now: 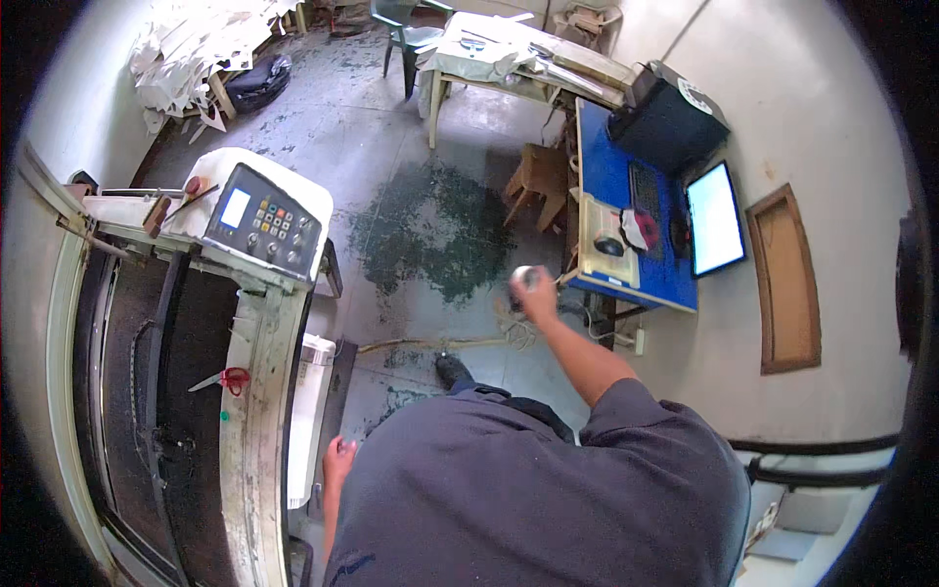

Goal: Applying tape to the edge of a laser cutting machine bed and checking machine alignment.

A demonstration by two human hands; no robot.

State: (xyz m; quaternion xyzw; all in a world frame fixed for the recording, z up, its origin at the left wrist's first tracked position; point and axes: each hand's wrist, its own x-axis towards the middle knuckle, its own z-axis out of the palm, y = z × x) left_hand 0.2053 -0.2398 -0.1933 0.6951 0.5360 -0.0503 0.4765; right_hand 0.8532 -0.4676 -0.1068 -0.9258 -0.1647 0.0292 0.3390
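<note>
White round object (525, 275) fills the curled right grip (537, 295).

Scissors (233, 381) lie on the machine (262, 342) at left; at right, near the right hand (537, 297), the desk (598, 147) carries a mouse (608, 247), keyboard (643, 188) and monitor (716, 220).

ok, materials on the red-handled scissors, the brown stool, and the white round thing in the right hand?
Scissors: likely plastic handles, smooth even red; pale grey blades, probably metal.
Stool: probably wood, judging by its dull brown surface; plastic possible.
White round thing: smooth-looking, partly covered by the right hand; plastic or paper, can't tell.
</note>
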